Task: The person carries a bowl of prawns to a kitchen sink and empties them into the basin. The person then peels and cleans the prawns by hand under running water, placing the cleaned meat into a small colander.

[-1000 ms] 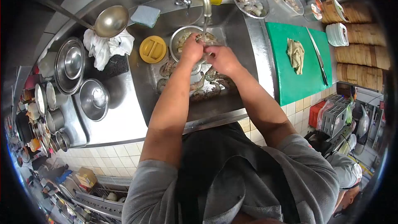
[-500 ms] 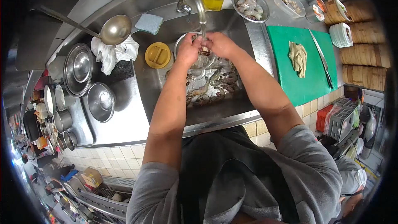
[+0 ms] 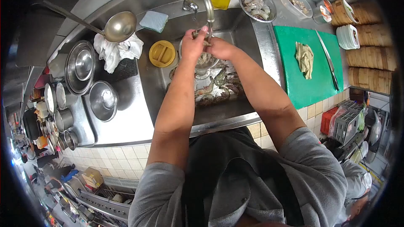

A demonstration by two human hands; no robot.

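Under the running tap point(image 3: 208, 6), my left hand point(image 3: 193, 47) and my right hand point(image 3: 222, 48) meet over a metal bowl point(image 3: 182, 50). Their bent fingers close on a shrimp point(image 3: 207, 43), which they largely cover. My right fingertips lie just below my left thumb. Peeled shrimp pieces point(image 3: 205, 60) show in the bowl beneath my hands. Nearer my body, a heap of whole, dark-striped shrimp point(image 3: 216, 87) lies in the sink point(image 3: 168, 101).
A yellow round lid point(image 3: 162, 54) sits left of the bowl. Right of the sink, a green cutting board point(image 3: 290, 67) carries a cloth point(image 3: 304, 60) and a knife point(image 3: 328, 59). A metal bowl of shrimp point(image 3: 275, 13) stands behind it. A ladle point(image 3: 120, 27) rests at left.
My hands have shifted slightly apart and changed their grip, with my left thumb now raised. The view has moved a little.
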